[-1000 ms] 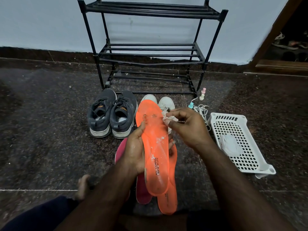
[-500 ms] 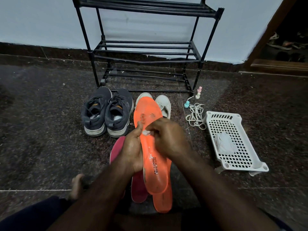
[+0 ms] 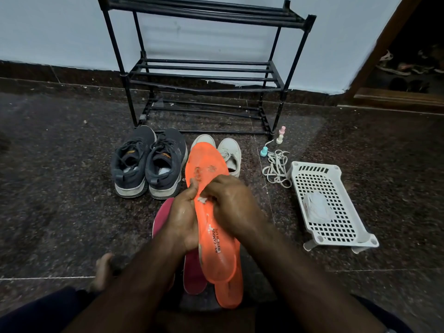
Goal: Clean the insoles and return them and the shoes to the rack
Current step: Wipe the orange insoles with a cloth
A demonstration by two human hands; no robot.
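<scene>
Pretty dim indoor shot, soft light off the pale wall point(image 3: 60, 27) at 12 o'clock. Dark floor point(image 3: 60, 200) swallows detail, corners vignette, wide-angle bends the edges, forearms slightly soft.

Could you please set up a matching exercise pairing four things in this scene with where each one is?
Things:
1. orange insole
2. grey sneakers
3. white basket
4. shoe rack

Places:
A. against the wall
B. on the floor, right of the laces
C. held in the left hand
D. on the floor, left of the white shoes

Pairs: 1-C, 2-D, 3-B, 4-A
</scene>
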